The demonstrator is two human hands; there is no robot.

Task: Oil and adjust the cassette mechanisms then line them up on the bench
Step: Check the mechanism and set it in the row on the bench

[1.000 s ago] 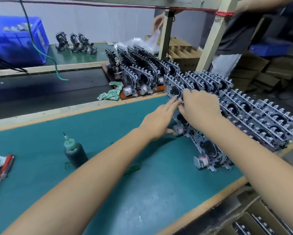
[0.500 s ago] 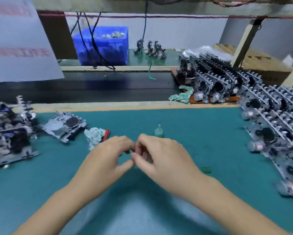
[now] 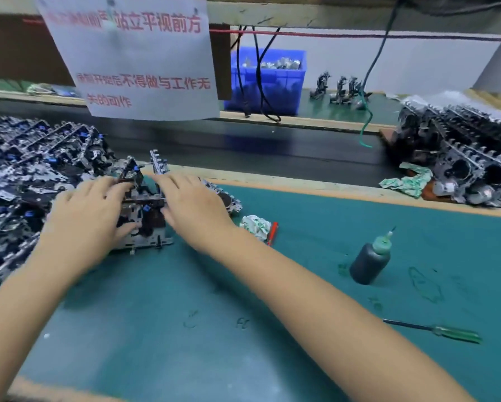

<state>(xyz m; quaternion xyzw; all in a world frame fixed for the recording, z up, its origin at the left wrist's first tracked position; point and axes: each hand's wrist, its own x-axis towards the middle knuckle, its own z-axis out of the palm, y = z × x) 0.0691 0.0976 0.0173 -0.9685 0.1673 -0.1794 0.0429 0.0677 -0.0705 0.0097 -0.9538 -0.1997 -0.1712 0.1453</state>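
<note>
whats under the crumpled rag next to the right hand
A red-handled tool pokes out from under the crumpled rag on the green mat. Only part of the handle shows; its tip is covered.

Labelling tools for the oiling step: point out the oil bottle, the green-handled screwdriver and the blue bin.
oil bottle (image 3: 369,264), head view, dark body.
green-handled screwdriver (image 3: 458,334), head view, handle.
blue bin (image 3: 284,82), head view, front wall.

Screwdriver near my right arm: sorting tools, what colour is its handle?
Green, translucent-looking; the screwdriver shows best in the head view.
</note>
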